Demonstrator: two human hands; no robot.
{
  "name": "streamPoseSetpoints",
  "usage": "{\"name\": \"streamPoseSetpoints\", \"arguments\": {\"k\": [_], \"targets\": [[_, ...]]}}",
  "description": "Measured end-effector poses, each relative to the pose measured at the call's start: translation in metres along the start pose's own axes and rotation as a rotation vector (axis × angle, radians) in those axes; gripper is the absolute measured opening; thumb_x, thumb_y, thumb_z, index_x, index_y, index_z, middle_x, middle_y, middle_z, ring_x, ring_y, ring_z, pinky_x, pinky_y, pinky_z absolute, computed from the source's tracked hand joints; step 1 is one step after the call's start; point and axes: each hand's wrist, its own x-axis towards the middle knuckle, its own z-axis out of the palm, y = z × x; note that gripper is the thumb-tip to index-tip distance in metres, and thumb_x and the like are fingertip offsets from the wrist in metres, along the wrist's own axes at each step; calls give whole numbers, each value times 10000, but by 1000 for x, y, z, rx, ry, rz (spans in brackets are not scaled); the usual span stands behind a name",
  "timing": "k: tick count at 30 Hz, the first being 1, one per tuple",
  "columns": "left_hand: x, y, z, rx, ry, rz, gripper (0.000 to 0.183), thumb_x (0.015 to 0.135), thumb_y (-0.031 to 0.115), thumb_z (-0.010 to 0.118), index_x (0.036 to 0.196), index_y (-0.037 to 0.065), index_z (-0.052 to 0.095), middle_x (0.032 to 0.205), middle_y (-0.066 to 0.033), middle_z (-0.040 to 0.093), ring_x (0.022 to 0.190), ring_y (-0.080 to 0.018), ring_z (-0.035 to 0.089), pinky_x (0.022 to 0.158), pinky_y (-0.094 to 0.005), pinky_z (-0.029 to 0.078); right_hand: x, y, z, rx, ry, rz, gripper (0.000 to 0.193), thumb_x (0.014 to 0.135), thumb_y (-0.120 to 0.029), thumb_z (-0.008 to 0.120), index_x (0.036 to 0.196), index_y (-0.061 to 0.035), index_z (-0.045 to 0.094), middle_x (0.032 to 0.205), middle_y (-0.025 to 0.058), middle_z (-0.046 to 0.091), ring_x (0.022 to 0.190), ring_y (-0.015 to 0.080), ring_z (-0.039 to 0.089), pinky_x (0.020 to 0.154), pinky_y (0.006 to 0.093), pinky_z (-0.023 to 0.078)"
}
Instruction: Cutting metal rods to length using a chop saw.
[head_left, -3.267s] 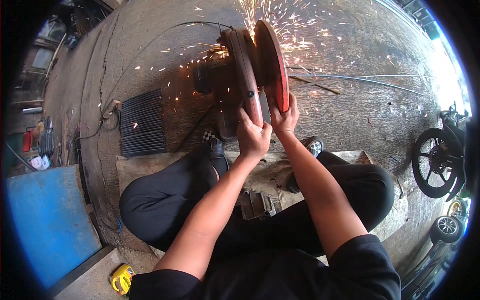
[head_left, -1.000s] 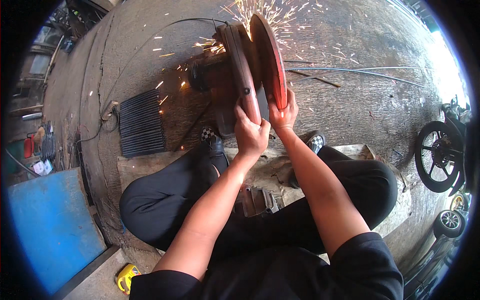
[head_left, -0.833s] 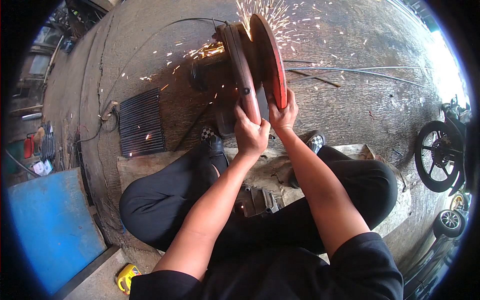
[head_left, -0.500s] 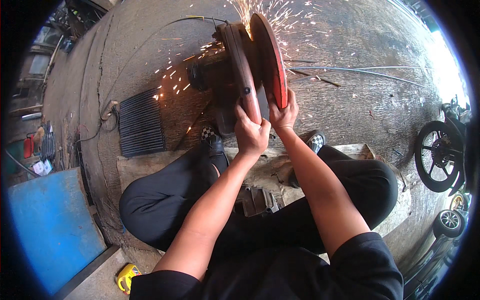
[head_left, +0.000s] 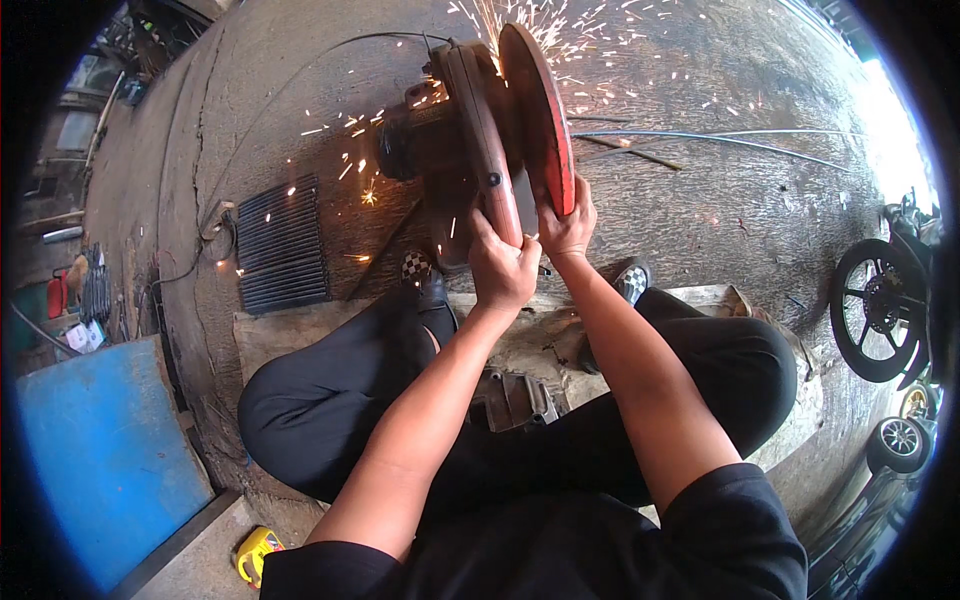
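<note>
A cut-off saw stands in front of me, its motor on the left and a large round guard with a red rim on the right. My left hand is closed around the lower end of its reddish-brown handle. Beside it, my right hand grips the lower edge of the red-rimmed guard, with the thumb and fingers on either side. Bright sparks spray from the far end. The cutting point is hidden behind the saw.
Left of the saw lies a ribbed dark metal grate. Thin rods stretch to the right. A metal block sits between my legs. A blue panel, a yellow tool and a motorcycle wheel stand around the sides.
Both hands keep their places on the saw. The sparks have shifted, with some now falling over the grate, and the motor side looks less orange-lit.
</note>
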Motion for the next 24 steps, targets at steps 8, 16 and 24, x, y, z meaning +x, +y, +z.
{"name": "streamPoseSetpoints", "arguments": {"k": [8, 16, 24], "targets": [[0, 1, 1, 34, 24, 33, 704, 699, 18, 584, 1338, -68, 299, 1192, -313, 515, 1093, -455, 540, 929, -455, 445, 2, 2, 1, -59, 21, -125, 459, 754, -254, 646, 1166, -63, 578, 1053, 174, 638, 910, 376, 624, 788, 425, 502], [0, 1, 1, 47, 24, 31, 710, 702, 15, 580, 1345, -62, 291, 1210, -308, 512, 1104, -454, 537, 932, -459, 447, 2, 3, 1, -68, -23, -84, 486, 750, -254, 633, 1205, -95, 573, 970, 176, 660, 809, 395, 637, 708, 444, 516], [0, 0, 1, 33, 5, 9, 700, 699, 15, 583, 1332, -60, 293, 1169, -322, 518, 1064, -468, 546, 894, -472, 454, 1, 3, 2, -66, -11, -87, 488, 752, -257, 631, 1211, -101, 567, 971, 171, 661, 810, 400, 635, 709, 450, 515]]}}
